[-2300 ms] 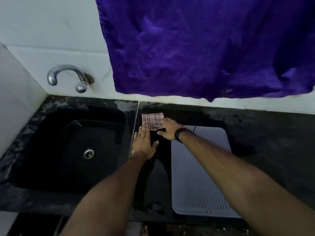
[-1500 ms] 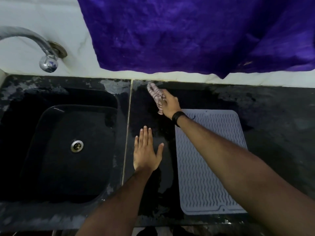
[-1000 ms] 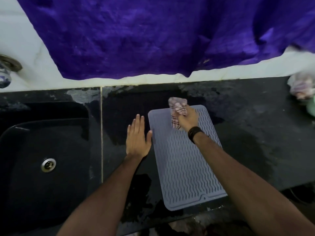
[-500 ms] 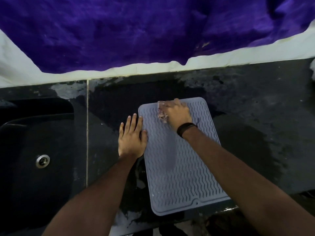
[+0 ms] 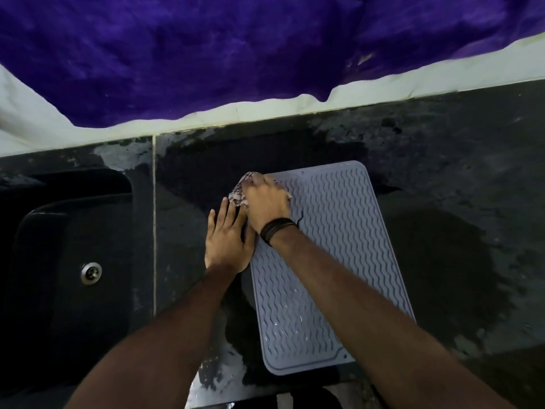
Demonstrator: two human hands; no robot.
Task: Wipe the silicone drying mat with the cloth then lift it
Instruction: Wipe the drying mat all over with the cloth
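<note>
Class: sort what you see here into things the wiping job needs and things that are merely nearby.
Needed:
grey ridged silicone drying mat
checked cloth
right hand gripping it
left hand flat beside the mat

Merely nearby:
black sink
purple hanging fabric
dark stone counter

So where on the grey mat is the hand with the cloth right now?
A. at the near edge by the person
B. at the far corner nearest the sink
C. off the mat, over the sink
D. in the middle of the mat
B: the right hand presses the checked cloth on the mat at its far corner on the sink side, while the near end lies bare.
</note>
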